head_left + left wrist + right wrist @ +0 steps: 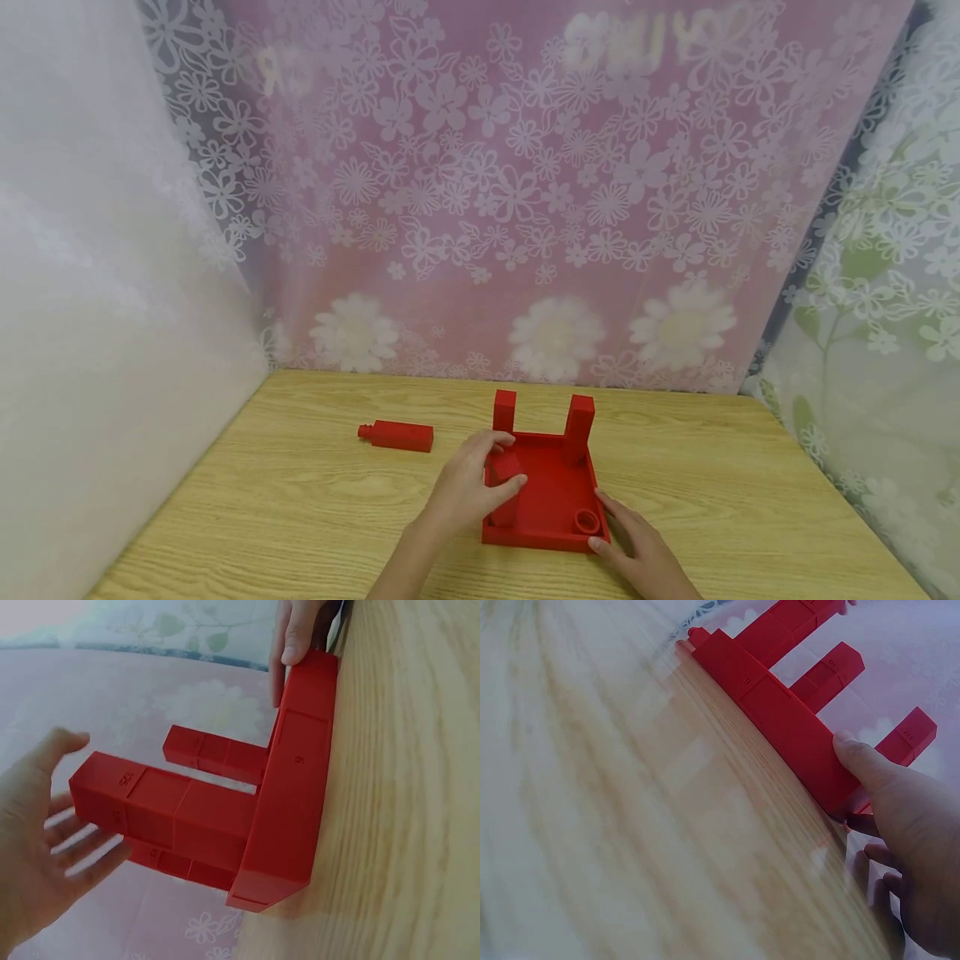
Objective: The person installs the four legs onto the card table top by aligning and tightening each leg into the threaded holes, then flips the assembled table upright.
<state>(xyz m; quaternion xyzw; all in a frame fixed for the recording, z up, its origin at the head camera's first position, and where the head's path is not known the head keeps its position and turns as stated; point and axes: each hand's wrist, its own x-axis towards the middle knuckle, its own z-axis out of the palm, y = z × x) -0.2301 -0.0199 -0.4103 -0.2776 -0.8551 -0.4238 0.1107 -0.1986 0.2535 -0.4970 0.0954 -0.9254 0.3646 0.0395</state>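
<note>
A shallow red square base with raised edges lies on the wood-grain table. Red square posts stand upright at three of its corners: back left, back right and front left. In its front right corner is a round socket. Around the top of the front left post my left hand has its fingers spread loosely, the thumb apart from the post. My right hand grips the base at the front right corner, thumb on the front wall and fingers along the right side.
A loose red post with a threaded end lies on the table to the left of the base. Behind the table hangs a pink flowered curtain. Pale sheets enclose the sides.
</note>
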